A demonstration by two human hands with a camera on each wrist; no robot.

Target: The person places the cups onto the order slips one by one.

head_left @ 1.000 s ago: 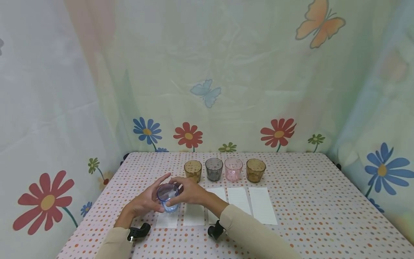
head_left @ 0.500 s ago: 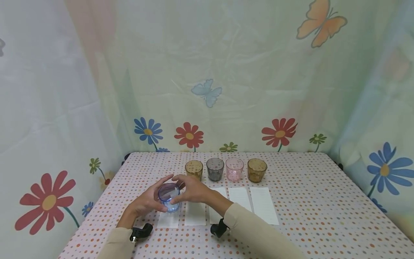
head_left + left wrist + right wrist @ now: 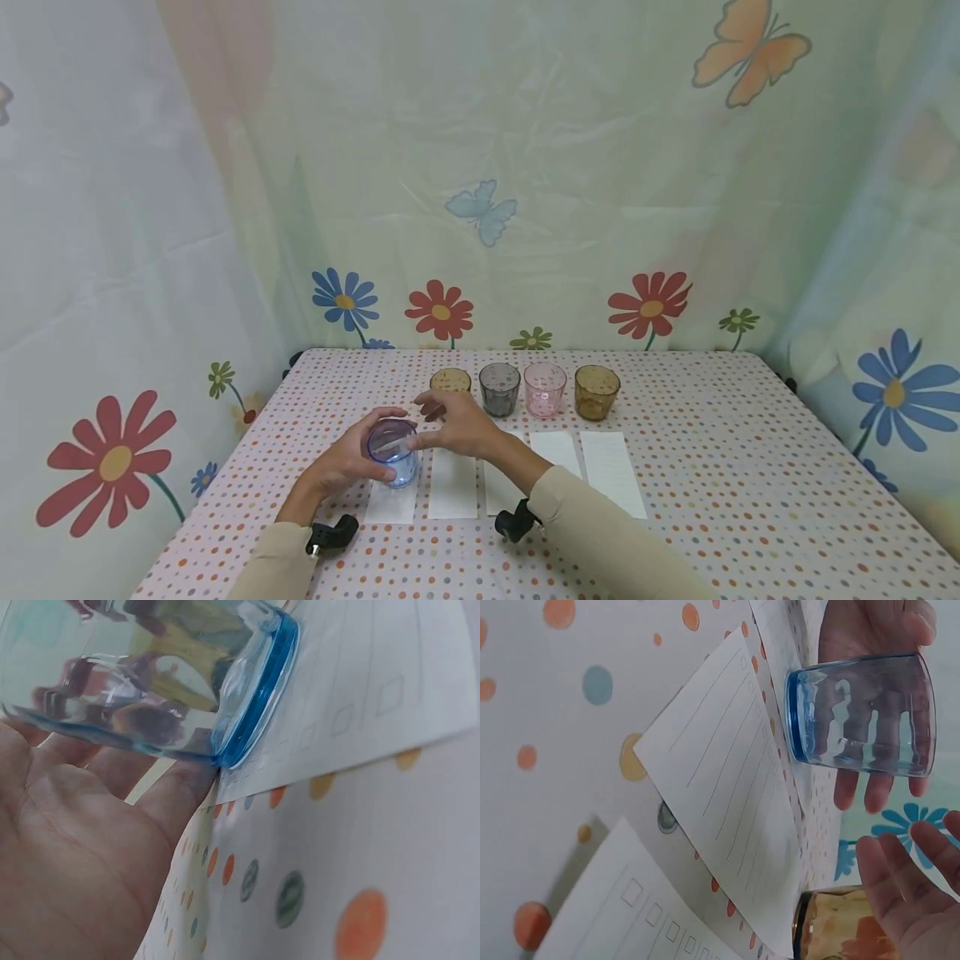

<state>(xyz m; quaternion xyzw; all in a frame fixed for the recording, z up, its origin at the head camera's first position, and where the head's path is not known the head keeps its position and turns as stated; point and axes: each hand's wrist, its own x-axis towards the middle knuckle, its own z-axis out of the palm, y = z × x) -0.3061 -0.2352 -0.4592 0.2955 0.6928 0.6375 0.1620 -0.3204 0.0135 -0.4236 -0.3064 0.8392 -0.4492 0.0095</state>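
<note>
A clear blue glass tumbler [image 3: 394, 471] is upright over the leftmost ruled paper slip [image 3: 388, 507]. My left hand [image 3: 347, 460] holds it from the left, thumb on the near side and fingers behind; the left wrist view shows the tumbler [image 3: 142, 682] against these fingers. Its base is at or just above the paper; I cannot tell which. To the right, my right hand [image 3: 461, 427] is off the tumbler, fingers spread and loosely bent, in front of an amber tumbler [image 3: 450, 380]. In the right wrist view a gap separates the right hand [image 3: 922, 900] from the blue tumbler [image 3: 862, 716].
Along the back stand a grey tumbler [image 3: 498, 390], a pink tumbler [image 3: 544, 391] and another amber tumbler [image 3: 597, 393]. More paper slips [image 3: 613, 477] lie in a row on the dotted tablecloth [image 3: 720, 483]. Printed curtains [image 3: 570, 167] enclose the table.
My right hand has come away from the blue tumbler, moving right and toward the back. My left hand still holds the tumbler in nearly the same spot.
</note>
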